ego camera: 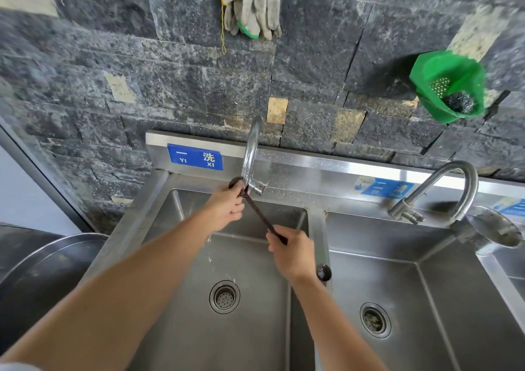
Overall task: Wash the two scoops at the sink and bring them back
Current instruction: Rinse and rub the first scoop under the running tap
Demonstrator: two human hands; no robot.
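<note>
Steel sink [318,228], left basin. Left hand [227,205] grips the bowl end of a dark scoop [260,214] right under the spout of the faucet [251,149]; right hand [292,252] grips the handle end. Drops fall below the left hand toward the drain [224,296]. Round dark bowl of a second scoop [324,272] shows beside the right wrist, over the basin divider; held or resting, cannot tell. On the stone wall: grey gloves [252,4] and a green basket [426,72] holding steel wool [460,102].
</note>
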